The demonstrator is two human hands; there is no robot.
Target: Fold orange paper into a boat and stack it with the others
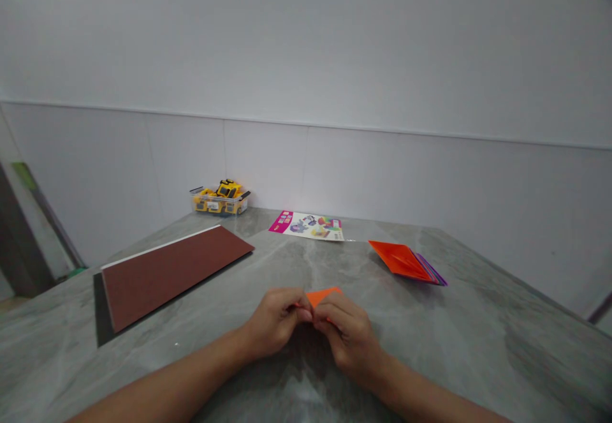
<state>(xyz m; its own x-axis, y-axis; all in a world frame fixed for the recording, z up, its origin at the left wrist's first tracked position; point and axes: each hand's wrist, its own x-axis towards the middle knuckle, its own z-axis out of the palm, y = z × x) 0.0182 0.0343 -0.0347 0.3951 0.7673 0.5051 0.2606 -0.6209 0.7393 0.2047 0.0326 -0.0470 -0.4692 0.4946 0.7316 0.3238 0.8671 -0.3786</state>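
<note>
Both my hands meet over the middle of the grey marble table (478,346). My left hand (275,322) and my right hand (349,333) are closed in a pinch on a small folded piece of orange paper (322,295). Only the paper's far tip shows above my fingers; the rest is hidden under them. The paper sits low, at or just above the tabletop.
A stack of coloured paper sheets (406,261), orange on top, lies at the right rear. A printed instruction sheet (308,225) lies near the wall. A brown board (172,270) lies on the left. A clear box with a yellow toy vehicle (222,198) stands at the back.
</note>
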